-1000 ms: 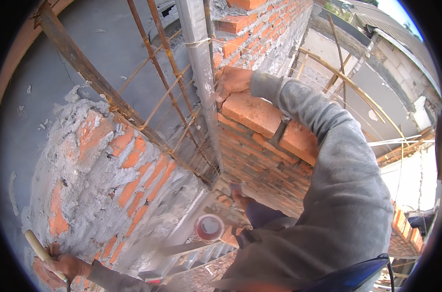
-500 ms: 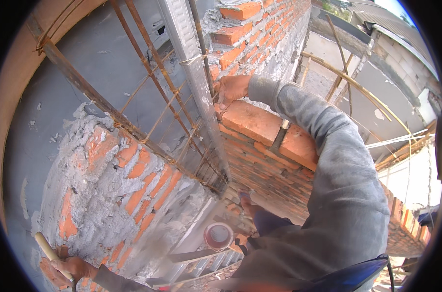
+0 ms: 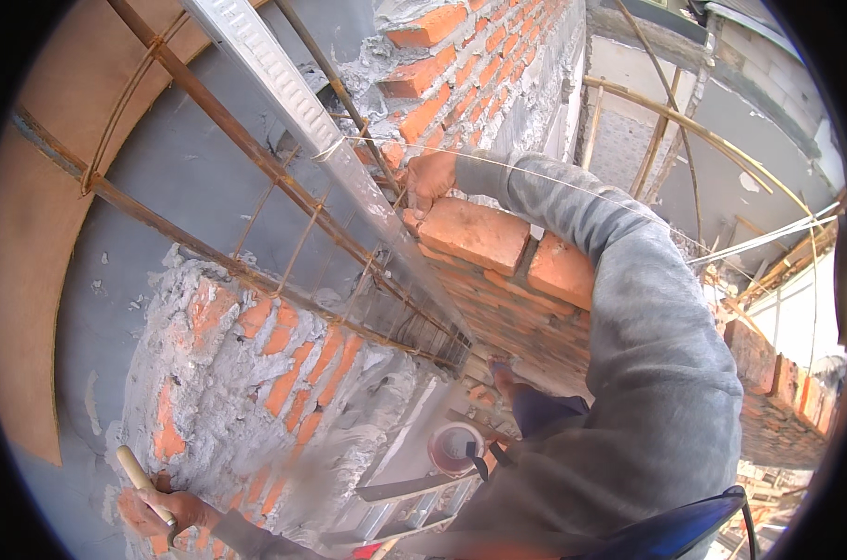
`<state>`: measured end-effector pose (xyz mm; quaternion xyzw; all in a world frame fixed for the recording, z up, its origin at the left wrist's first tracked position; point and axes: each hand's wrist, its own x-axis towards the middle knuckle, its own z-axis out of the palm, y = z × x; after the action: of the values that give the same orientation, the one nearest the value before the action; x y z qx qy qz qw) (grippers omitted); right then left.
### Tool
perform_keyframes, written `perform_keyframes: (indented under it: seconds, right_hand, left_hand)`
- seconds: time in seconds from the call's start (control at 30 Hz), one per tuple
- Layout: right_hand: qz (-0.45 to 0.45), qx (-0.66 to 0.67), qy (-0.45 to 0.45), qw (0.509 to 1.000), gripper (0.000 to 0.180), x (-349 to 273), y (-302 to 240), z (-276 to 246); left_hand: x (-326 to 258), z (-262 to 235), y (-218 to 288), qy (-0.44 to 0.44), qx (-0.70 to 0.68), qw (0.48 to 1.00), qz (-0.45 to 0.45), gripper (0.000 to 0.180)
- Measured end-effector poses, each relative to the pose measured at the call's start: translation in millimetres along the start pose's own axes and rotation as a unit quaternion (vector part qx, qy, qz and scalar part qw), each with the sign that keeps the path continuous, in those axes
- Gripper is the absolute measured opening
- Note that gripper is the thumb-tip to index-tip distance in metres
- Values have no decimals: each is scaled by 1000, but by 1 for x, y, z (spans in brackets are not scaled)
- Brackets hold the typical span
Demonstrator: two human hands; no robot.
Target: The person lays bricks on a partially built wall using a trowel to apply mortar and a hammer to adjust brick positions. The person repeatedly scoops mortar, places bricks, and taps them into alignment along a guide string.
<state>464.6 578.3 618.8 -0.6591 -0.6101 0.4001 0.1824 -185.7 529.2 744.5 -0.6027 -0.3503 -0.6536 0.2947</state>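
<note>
My right hand (image 3: 431, 177) reaches up to the top course of a brick wall. Its fingers press on the near end of an orange brick (image 3: 475, 233) that lies there beside a second brick (image 3: 562, 271). My grey sleeve (image 3: 629, 308) runs down from that hand. At the lower left, my left hand (image 3: 167, 509) is closed around the pale wooden handle (image 3: 136, 471) of a tool. The tool's working end is hidden. That hand sits against a rough, mortar-smeared brick wall (image 3: 256, 373).
A rusty rebar cage (image 3: 256, 159) and a long metal straightedge (image 3: 321, 140) slant between the two walls. A thin string line (image 3: 582, 187) crosses above the bricks. Far below stand a red-and-white bucket (image 3: 453, 448) and ladder rungs. Bamboo scaffold poles (image 3: 685, 121) rise at the right.
The view has tilted and drawn closer to the wall. My right hand stays on the brick's end, and my left hand keeps its grip on the handle.
</note>
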Motion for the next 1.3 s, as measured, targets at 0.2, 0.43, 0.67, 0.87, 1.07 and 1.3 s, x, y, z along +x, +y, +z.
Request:
perform_keyframes:
  seconds: [0.2,0.43,0.67,0.87,1.07,1.3]
  right_hand:
    - [-16,29,-9,999,30,4,9,-1]
    - [-20,20,12,1000,30,-3,12,-2]
    - [-16,-31,41,999,31,-3,-7,-2]
    - [-32,85,20,996,38,-16,-11,8]
    - [-119,-62,87,987,30,-19,-15,18]
    - [-230,56,147,961,19,-47,-3,23]
  left_hand:
    - [2,1,6,-6,-17,1000,0,32]
    - [8,0,18,-55,-17,998,-23,34]
    - [10,-3,14,-14,-76,988,-133,30]
    - [9,-5,1,23,-133,966,-220,29]
    - [-24,-52,0,95,-98,969,-206,39]
    - [-154,-136,65,-6,-43,972,-232,26]
